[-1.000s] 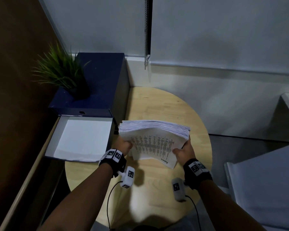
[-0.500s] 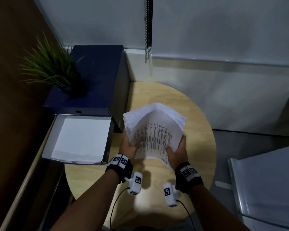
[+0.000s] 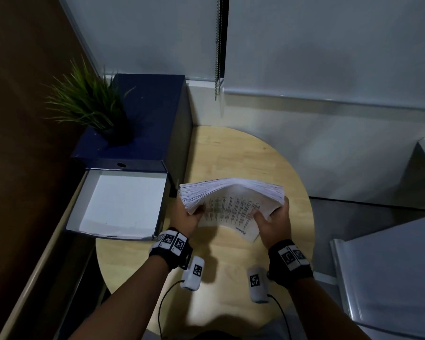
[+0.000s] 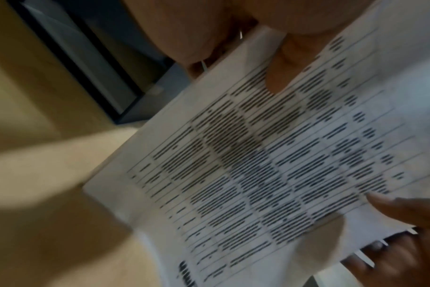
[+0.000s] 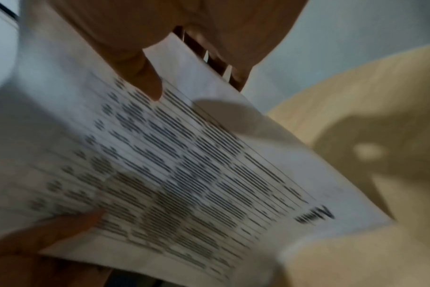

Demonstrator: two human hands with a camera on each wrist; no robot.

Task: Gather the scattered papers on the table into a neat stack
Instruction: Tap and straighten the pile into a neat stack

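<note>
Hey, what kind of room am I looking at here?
Probably a small office corner: a thick stack of printed papers held over a round wooden table, an open blue file box beside it, and roller blinds behind.

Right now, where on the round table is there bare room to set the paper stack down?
Bare wood shows on the round table beyond the paper stack, toward the wall, and nearer the person, between the wrists. The left side is crowded: the open box and blue file box sit there. The left hand and right hand grip the stack.
</note>
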